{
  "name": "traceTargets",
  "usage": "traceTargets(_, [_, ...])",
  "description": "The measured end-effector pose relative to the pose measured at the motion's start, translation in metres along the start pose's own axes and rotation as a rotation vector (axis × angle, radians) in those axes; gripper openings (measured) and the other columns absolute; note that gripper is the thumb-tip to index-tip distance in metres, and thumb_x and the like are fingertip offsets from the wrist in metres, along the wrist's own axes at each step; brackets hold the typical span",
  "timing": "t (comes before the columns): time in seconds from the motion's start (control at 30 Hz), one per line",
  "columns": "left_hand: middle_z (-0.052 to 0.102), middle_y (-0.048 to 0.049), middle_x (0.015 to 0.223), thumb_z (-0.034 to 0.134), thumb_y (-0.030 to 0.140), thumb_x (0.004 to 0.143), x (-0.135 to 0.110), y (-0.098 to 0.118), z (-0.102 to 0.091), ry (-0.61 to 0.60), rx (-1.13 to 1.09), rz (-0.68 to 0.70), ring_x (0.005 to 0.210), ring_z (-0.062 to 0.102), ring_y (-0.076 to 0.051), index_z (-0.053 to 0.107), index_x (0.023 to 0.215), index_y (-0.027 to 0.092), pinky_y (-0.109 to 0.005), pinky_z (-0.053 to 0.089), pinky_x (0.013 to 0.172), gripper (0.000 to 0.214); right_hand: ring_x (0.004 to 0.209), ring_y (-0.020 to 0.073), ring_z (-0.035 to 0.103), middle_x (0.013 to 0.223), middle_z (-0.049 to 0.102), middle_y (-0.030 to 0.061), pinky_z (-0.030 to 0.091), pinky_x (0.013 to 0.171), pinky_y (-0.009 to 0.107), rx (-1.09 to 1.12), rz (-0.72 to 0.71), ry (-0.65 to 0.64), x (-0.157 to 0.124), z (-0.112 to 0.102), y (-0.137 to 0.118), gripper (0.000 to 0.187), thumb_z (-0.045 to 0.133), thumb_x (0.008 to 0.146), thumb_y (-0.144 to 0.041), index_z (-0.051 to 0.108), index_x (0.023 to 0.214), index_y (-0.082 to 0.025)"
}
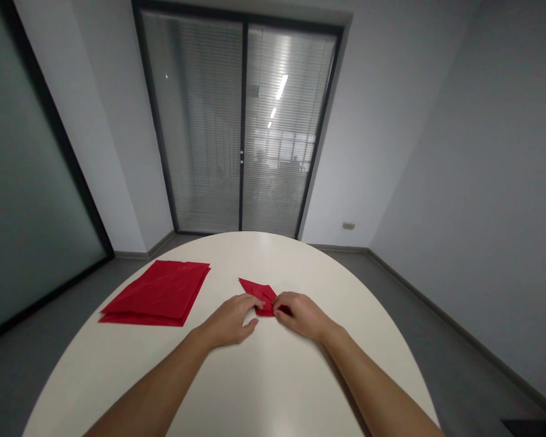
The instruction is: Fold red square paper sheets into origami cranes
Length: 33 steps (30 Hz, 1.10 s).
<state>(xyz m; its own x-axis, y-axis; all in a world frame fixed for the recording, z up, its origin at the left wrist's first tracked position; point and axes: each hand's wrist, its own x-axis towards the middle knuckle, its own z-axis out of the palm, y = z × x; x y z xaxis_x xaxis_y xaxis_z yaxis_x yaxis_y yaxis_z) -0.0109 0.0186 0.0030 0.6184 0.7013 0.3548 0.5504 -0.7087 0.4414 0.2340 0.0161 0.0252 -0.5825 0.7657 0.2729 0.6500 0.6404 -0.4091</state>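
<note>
A small folded piece of red paper [264, 293] lies on the white table, with a pointed corner toward the far left. My left hand [232, 318] rests at its left side, fingertips on the paper and thumb spread apart on the near side. At the paper's right edge, my right hand [303, 314] has its fingers and thumb pinched together on it. Parts of the paper's right and near edges are hidden by my fingers.
A stack of large red sheets [157, 292] lies on the left of the round white table [273, 376]. Beyond the table's far edge stands a glass partition with blinds [209, 127]. A wall socket [348, 226] is low on the back wall.
</note>
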Motion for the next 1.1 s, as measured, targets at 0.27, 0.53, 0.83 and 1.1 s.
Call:
traceTargets(0.27, [0.072,-0.0026,0.100,0.054,0.025,0.093,0.007,-0.001,0.007,0.094,0.012,-0.106,0.095,0.065,-0.019,0.068,0.100,0.023,-0.030,0.049,0.085,0.015,0.076,0.0169,0.062,0.088,0.070,0.0031,0.044,0.070,0.026,0.010,0.039,0.002,-0.001,-0.001,-0.001,0.010,0.066,0.085,-0.026,0.070,0.092,-0.020])
traceTargets(0.53, [0.073,-0.0044,0.096,0.052,0.023,0.095,0.014,0.002,0.012,0.165,0.077,-0.233,0.090,0.067,-0.020,0.066,0.103,0.021,-0.031,0.049,0.082,0.017,0.077,0.0166,0.064,0.090,0.073,0.0027,0.046,0.071,0.026,0.125,0.068,0.013,0.002,0.004,-0.003,0.018,0.059,0.091,-0.021,0.068,0.106,-0.021])
traceTargets(0.83, [0.069,-0.0045,0.113,0.055,0.015,0.091,0.018,0.002,0.021,0.197,0.072,-0.240,0.105,0.064,-0.021,0.060,0.112,0.022,-0.033,0.049,0.092,0.023,0.103,0.0198,0.065,0.115,0.071,0.0069,0.050,0.092,0.031,0.119,-0.070,0.058,0.002,0.006,-0.005,0.034,0.056,0.089,-0.011,0.067,0.120,-0.022])
traceTargets(1.1, [0.071,-0.0034,0.109,0.050,0.010,0.091,0.018,0.011,0.017,0.087,0.225,-0.142,0.102,0.064,-0.021,0.073,0.100,0.023,-0.034,0.050,0.092,0.027,0.107,0.0204,0.066,0.118,0.072,0.0057,0.049,0.097,0.032,0.051,-0.114,-0.001,-0.002,0.002,-0.008,0.032,0.053,0.091,-0.013,0.075,0.110,-0.024])
